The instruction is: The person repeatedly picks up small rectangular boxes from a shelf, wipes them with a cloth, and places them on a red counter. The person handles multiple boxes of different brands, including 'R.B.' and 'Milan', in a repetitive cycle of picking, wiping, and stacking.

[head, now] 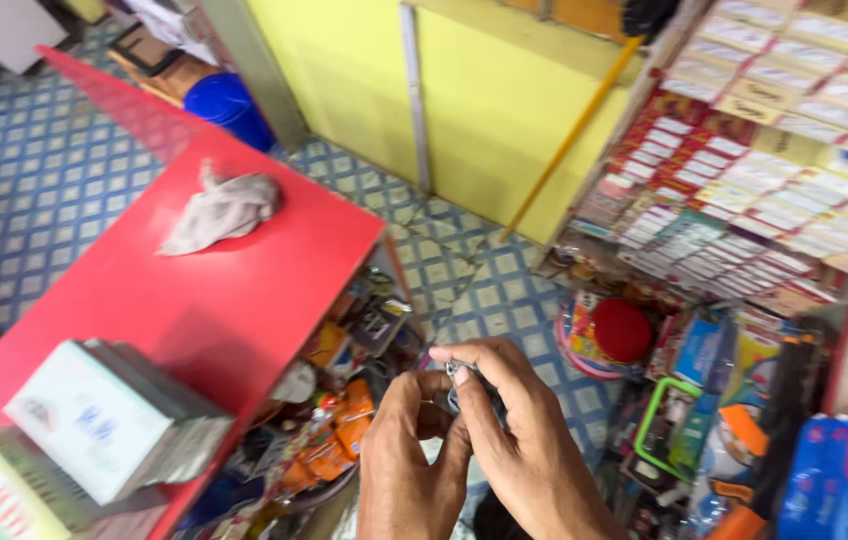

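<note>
My left hand and my right hand meet at the bottom centre of the head view. Both pinch a small dark metal object between their fingertips; its exact kind is too small and blurred to tell. The hands hover beside the right edge of a red counter, above a shelf of orange packets under the counter.
A crumpled grey rag lies on the counter. White and green boxes stand at its near left. Racks of small packaged goods fill the right side. A yellow wall, a blue bin and a tiled floor lie beyond.
</note>
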